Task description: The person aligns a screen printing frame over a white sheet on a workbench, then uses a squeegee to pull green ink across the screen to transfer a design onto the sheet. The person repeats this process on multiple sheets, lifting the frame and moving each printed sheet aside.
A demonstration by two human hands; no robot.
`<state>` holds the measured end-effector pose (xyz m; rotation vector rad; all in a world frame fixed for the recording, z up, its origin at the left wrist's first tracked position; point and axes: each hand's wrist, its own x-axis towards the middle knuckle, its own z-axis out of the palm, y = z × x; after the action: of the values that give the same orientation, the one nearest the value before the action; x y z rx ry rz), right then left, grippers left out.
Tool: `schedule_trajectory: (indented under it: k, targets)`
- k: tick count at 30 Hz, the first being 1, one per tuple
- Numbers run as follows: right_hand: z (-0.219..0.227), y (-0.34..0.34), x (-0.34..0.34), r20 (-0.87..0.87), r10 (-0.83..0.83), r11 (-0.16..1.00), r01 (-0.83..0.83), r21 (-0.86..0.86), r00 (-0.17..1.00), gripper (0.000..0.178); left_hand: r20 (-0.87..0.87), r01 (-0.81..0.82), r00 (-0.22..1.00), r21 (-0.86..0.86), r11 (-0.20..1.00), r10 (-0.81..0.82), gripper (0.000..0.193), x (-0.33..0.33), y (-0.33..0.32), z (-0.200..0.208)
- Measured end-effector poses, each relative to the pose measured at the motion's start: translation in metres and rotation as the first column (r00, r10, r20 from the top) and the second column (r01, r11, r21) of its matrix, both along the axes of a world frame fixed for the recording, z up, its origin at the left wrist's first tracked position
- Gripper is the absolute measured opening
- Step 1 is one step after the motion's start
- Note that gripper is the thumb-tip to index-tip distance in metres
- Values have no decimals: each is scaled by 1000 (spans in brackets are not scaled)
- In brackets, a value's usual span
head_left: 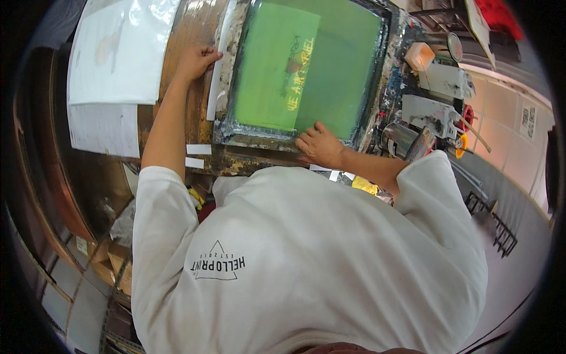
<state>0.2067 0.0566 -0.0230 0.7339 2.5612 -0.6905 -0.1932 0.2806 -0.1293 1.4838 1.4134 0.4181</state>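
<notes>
A screen printing frame with a green mesh lies on the worktable before me. Yellowish lettering and a dark smudge mark the mesh's middle. Beside the frame's left edge runs a long, narrow white strip. My left hand reaches it from the left, its fingers bent and closed at the strip's edge. At the near edge of the frame, my right hand is closed over the rim, thumb toward the mesh; its fingertips are partly hidden.
Clear plastic-covered white sheets lie at the far left. Short white strips rest at the near table edge. On the right stand a metal can, white containers and an orange-tinted tub. Boxes sit low at the left.
</notes>
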Motion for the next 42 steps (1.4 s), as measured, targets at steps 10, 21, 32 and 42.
schedule_trajectory:
  k: [10,21,32,42]
  targets:
    - [-8,-58,-6,38,-546,816,521,251,837,23,165,-54,983,-135,989,77,21,6,10,-6]
    - [-15,-73,-9,-42,-620,736,600,313,783,22,158,-25,986,-137,990,47,18,1,10,-4]
    - [-15,-73,-7,-71,-592,728,570,381,803,21,123,34,992,-124,992,-19,21,1,10,4]
    - [-3,-70,-9,-8,-602,753,571,327,799,22,156,-11,987,-152,988,35,22,-3,11,-5]
